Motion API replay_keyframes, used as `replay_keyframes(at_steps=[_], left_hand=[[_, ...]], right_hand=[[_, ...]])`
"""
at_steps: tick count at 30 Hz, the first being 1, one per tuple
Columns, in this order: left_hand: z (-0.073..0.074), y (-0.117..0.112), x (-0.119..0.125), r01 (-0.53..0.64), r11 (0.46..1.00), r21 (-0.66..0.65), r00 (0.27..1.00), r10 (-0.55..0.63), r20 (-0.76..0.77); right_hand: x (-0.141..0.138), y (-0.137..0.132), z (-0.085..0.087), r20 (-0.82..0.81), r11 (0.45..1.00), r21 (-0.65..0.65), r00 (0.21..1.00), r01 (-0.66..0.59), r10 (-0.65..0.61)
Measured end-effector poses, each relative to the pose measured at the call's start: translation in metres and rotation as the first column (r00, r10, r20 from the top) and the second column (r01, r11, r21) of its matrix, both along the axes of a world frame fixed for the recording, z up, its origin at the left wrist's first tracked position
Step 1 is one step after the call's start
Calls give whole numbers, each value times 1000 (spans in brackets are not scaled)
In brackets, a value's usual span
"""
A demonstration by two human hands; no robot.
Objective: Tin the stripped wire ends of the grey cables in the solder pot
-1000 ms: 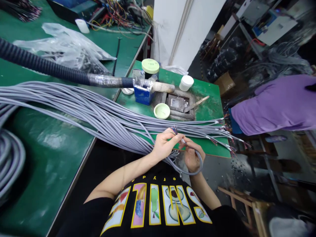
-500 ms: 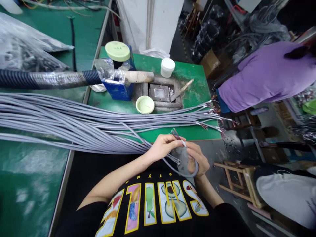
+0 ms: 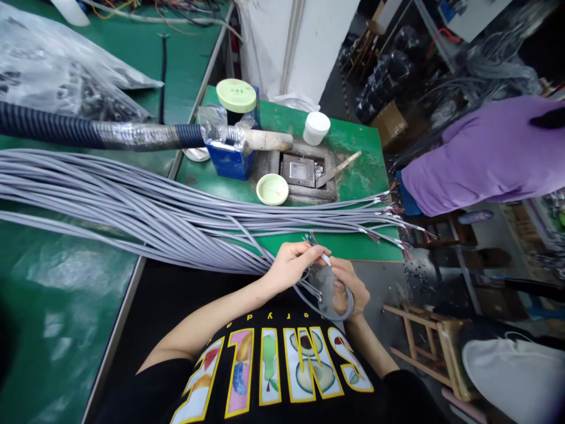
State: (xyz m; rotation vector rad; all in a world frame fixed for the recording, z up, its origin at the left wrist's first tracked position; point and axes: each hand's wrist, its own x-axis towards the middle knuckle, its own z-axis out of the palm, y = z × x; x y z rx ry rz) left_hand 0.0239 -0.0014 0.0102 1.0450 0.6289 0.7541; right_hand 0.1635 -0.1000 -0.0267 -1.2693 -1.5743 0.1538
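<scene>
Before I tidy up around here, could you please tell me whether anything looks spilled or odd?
Dark scraps litter the floor beyond the right end of the green bench, like spilled waste. The dark hose is wrapped in silvery material partway along, perhaps a makeshift repair. The bench surface around the metal-framed recess looks grimy.
</scene>
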Motion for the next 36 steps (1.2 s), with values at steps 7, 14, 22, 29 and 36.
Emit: replay_keyframes(at_steps=[7, 14, 22, 29, 36], left_hand=[[-7, 2, -12, 305, 864, 401, 940, -205, -274], [-17, 26, -37, 314, 471, 825, 854, 239, -461], [-17, 43, -11, 569, 272, 776, 558, 565, -607], [-23, 53, -2, 441, 308, 843, 613, 583, -534], [-30, 47, 11, 474, 222, 852, 632, 588, -505]], right_hand=[[44, -32, 15, 344, 970, 63, 908, 233, -240], [96, -95, -11, 643, 714, -584, 757, 386, 117], [13, -28, -5, -8, 620, -772, 978, -138, 208], [-1, -3, -1, -497, 582, -704, 868, -407, 5], [13, 2, 0, -504, 677, -667, 858, -311, -103]])
